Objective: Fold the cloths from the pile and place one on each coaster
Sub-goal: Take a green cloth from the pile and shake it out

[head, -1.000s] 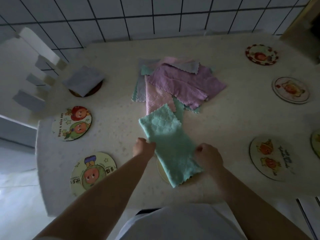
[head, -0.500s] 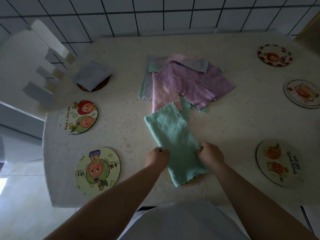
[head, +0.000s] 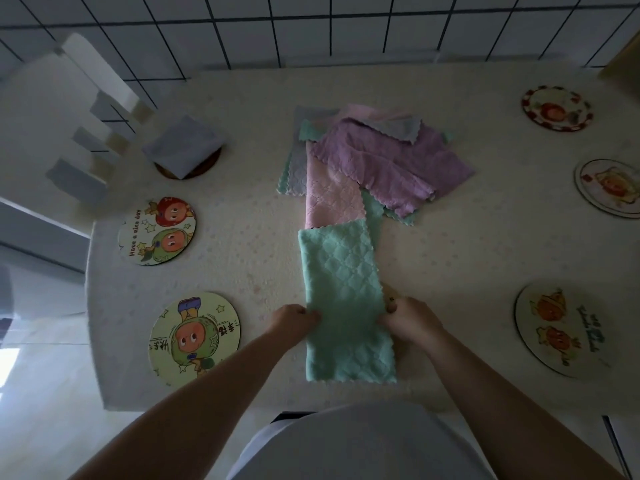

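A teal quilted cloth (head: 344, 299), folded into a long strip, lies lengthwise on the table in front of me. My left hand (head: 292, 322) grips its left edge and my right hand (head: 408, 320) grips its right edge, both about midway along. It covers a coaster whose edge (head: 390, 292) peeks out by my right thumb. The pile of cloths (head: 374, 164), purple, pink, teal and grey, lies behind it in the table's middle. A folded grey cloth (head: 183, 145) sits on a dark coaster (head: 207, 166) at the far left.
Picture coasters lie around the table (head: 242, 258): two on the left (head: 157, 232) (head: 194, 337), and on the right a near one (head: 561, 329), a middle one (head: 609, 187) and a far one (head: 556, 107). A white chair (head: 62, 109) stands at the far left. A tiled wall lies beyond.
The teal strip has swung from slanting to straight and slid toward me. Both hands moved nearer along its edges, still holding it.
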